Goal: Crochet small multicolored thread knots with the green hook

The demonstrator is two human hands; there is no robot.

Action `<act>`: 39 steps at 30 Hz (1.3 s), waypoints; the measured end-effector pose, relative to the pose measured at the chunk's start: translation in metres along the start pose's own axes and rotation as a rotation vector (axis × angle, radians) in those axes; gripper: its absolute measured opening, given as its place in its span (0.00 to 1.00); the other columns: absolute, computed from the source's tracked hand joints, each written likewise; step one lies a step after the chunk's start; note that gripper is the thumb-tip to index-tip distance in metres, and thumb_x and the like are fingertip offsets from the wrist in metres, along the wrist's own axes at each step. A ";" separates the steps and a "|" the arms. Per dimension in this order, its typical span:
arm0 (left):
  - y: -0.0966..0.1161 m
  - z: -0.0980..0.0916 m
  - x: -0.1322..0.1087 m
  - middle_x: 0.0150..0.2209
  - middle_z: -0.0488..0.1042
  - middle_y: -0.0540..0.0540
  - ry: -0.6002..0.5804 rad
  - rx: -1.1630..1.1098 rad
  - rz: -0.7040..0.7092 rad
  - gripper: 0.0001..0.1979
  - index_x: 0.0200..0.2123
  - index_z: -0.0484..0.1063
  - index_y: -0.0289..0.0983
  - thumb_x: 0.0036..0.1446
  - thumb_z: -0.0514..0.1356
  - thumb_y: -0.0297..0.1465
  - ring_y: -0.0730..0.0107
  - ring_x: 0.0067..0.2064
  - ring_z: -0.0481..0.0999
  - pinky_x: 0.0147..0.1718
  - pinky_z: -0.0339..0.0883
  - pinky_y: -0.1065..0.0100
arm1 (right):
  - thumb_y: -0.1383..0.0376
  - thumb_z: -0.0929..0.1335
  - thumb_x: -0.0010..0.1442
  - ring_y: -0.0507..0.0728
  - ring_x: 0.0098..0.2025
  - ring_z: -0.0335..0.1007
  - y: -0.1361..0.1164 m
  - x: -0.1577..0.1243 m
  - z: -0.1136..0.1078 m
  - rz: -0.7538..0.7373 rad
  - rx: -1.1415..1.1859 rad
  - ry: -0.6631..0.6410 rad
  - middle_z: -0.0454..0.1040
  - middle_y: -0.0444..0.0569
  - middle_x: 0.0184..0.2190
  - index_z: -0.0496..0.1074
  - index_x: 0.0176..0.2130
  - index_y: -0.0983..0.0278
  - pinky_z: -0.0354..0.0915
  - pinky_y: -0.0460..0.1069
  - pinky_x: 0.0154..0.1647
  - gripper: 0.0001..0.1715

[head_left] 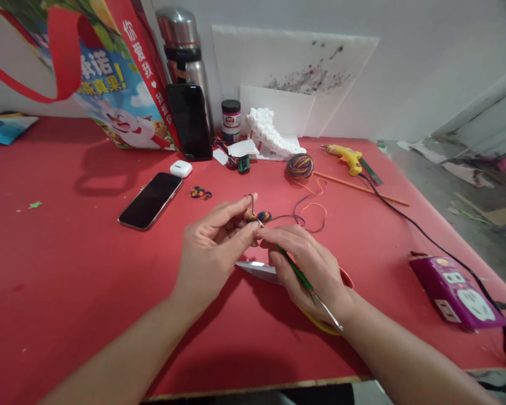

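Note:
Between thumb and fingers, my left hand (213,247) pinches a small multicoloured crochet piece (263,216), with a strand of yarn raised over the index finger. A crochet hook (297,270) with a green grip lies in my right hand (310,261); its tip meets the piece at my left fingertips. Yarn (306,205) runs in loose loops from the piece to a multicoloured yarn ball (300,166). Beneath my right hand lie scissors (259,271), their blades pointing left and their red and yellow handles partly covered. Another small crocheted piece (200,193) rests beyond my left hand.
A phone (150,201) and white earbud case (181,169) lie at left. Behind stand a gift bag (126,107), an upright phone (189,121), a steel flask (179,28) and a jar (231,121). To the right are a yellow glue gun (346,157) and purple power strip (457,292) with a cable.

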State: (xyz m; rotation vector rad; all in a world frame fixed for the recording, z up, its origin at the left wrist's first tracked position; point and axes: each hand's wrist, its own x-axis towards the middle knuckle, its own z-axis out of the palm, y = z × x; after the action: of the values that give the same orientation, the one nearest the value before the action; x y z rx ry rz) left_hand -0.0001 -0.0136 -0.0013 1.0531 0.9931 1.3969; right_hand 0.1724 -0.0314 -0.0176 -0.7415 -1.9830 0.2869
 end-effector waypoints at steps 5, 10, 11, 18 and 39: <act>0.003 0.000 0.001 0.50 0.87 0.44 0.003 -0.033 -0.030 0.14 0.42 0.89 0.46 0.53 0.74 0.26 0.64 0.47 0.85 0.48 0.80 0.65 | 0.75 0.65 0.72 0.57 0.48 0.83 0.002 0.001 0.000 -0.015 0.011 0.009 0.82 0.56 0.48 0.68 0.66 0.60 0.81 0.51 0.44 0.26; 0.002 -0.002 0.003 0.45 0.88 0.44 -0.022 -0.077 -0.104 0.14 0.43 0.89 0.46 0.52 0.75 0.28 0.67 0.41 0.83 0.39 0.78 0.68 | 0.76 0.66 0.71 0.57 0.47 0.82 0.002 -0.001 -0.003 -0.035 0.014 0.016 0.81 0.56 0.48 0.71 0.64 0.61 0.81 0.51 0.44 0.25; 0.001 -0.002 0.003 0.43 0.87 0.45 -0.026 -0.087 -0.117 0.14 0.43 0.89 0.46 0.52 0.75 0.28 0.68 0.40 0.83 0.37 0.77 0.70 | 0.75 0.66 0.70 0.57 0.47 0.82 0.002 -0.001 -0.004 -0.036 0.004 0.012 0.80 0.56 0.48 0.72 0.63 0.61 0.81 0.51 0.45 0.25; 0.002 -0.004 0.003 0.39 0.86 0.46 -0.061 -0.094 -0.141 0.15 0.45 0.89 0.47 0.53 0.76 0.29 0.71 0.35 0.80 0.33 0.75 0.72 | 0.71 0.67 0.67 0.59 0.46 0.80 0.000 -0.001 -0.007 -0.072 0.024 0.009 0.79 0.59 0.49 0.73 0.60 0.66 0.81 0.53 0.45 0.23; 0.002 0.007 -0.003 0.34 0.82 0.50 -0.024 -0.184 -0.177 0.15 0.42 0.90 0.51 0.51 0.77 0.28 0.81 0.30 0.74 0.30 0.72 0.79 | 0.78 0.66 0.70 0.57 0.42 0.78 -0.002 -0.007 0.015 -0.016 -0.079 0.110 0.80 0.54 0.44 0.69 0.61 0.63 0.78 0.50 0.43 0.23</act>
State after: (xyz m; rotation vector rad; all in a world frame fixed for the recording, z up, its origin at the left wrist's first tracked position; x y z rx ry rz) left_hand 0.0059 -0.0168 0.0025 0.8238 0.8989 1.2998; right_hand 0.1610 -0.0356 -0.0291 -0.7748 -1.9039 0.1553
